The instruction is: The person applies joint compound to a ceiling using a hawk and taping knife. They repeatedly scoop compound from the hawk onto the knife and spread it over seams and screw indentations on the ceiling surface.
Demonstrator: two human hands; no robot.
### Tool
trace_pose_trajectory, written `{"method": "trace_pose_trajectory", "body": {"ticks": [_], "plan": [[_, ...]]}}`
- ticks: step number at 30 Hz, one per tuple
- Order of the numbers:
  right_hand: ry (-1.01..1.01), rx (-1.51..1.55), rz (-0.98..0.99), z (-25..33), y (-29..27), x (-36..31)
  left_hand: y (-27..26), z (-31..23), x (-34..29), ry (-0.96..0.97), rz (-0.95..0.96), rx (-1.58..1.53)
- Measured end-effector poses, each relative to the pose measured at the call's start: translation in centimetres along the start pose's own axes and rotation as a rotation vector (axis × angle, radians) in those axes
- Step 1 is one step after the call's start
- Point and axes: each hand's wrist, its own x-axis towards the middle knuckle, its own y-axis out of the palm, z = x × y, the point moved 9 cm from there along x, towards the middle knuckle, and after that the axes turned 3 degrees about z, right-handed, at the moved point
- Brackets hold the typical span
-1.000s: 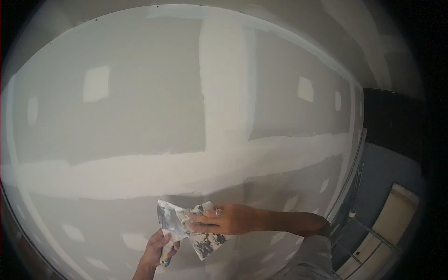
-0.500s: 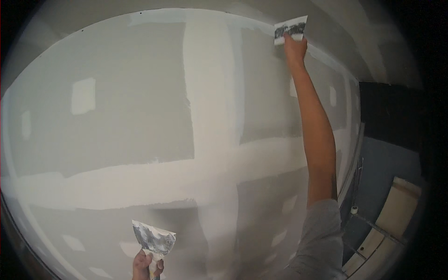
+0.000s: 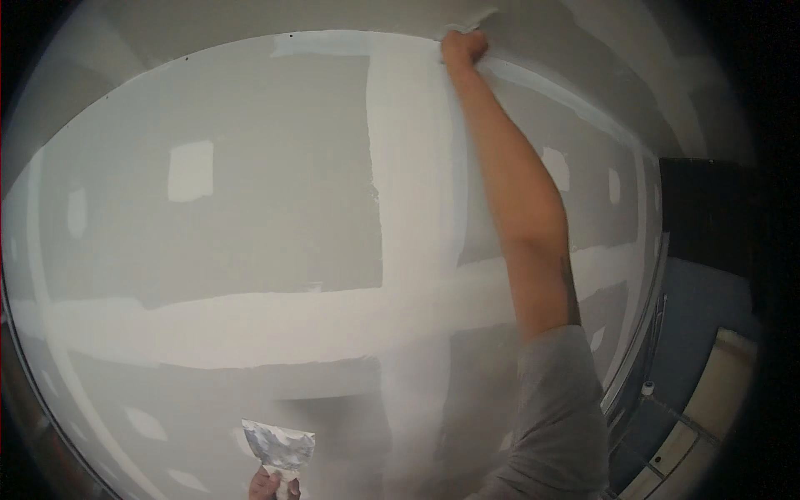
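Low in the view, my left hand (image 3: 268, 483) grips the handle of a drywall knife (image 3: 281, 446). Its broad metal blade points up and is smeared with pale joint compound. High up, my right hand (image 3: 464, 48) is closed on a second drywall knife (image 3: 478, 20), at the corner where the wall meets the ceiling. Only a thin, blurred part of that knife shows past my fingers. My right arm stretches up across the wall (image 3: 283, 167), which is grey board with wide off-white bands and patches of compound.
The ceiling (image 3: 217, 29) curves across the top. At the right, beyond the wall's end, stand a dark blue surface (image 3: 704, 300), a pale board (image 3: 723, 379) and thin metal bars (image 3: 679, 417). Small dark dots mark the wall's upper edge.
My right hand has moved left and slightly up along the ceiling corner, its knife turning from face-on to nearly edge-on. The wall has shifted right in view. My left hand sits slightly lower.
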Motion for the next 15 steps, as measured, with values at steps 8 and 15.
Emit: {"method": "trace_pose_trajectory", "body": {"ticks": [8,15], "plan": [[-0.362,0.039,0.347,8.5,1.7,-16.5,1.9,-0.1,2.6,0.065,0.031,-0.271],[-0.295,0.11,0.928,6.9,-11.1,-38.1,0.6,0.0,2.8,0.064,0.194,-0.221]]}}
